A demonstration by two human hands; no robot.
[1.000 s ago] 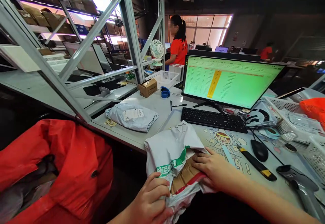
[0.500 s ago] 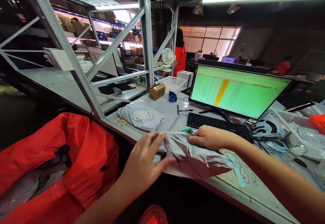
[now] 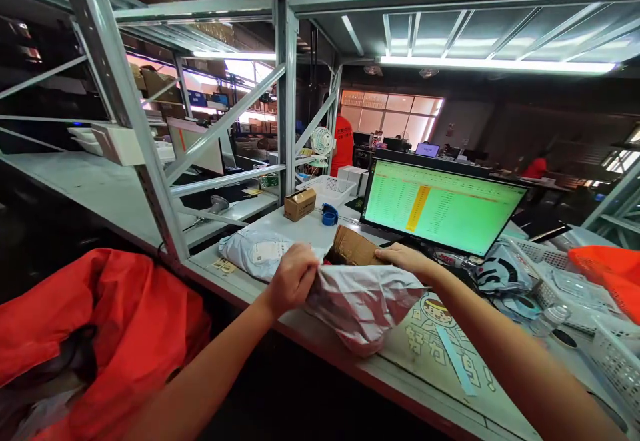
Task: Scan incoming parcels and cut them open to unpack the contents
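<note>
My left hand (image 3: 294,275) is closed on the rim of a grey-white plastic mailing bag (image 3: 370,304). The bag hangs over the front edge of the desk, its mouth facing up. A brown cardboard box (image 3: 354,247) sticks part way out of that mouth; its lower part is hidden inside. My right hand (image 3: 404,258) grips the box's right end, thumb on the near side. Beside my left hand lies another mailing bag (image 3: 255,249) with a white label, flat on the desk.
A monitor (image 3: 445,201) stands behind the bag. Farther back are a small carton (image 3: 300,205), a blue tape ring (image 3: 329,214) and a white basket (image 3: 327,189). Red sacking (image 3: 150,307) bulges at left, beside a metal rack post (image 3: 135,121). White baskets (image 3: 620,354) line the right.
The brown cardboard has come into view out of the bag's mouth. My left hand has gone from spread fingers to a closed grip on the bag's rim. The camera view has shifted.
</note>
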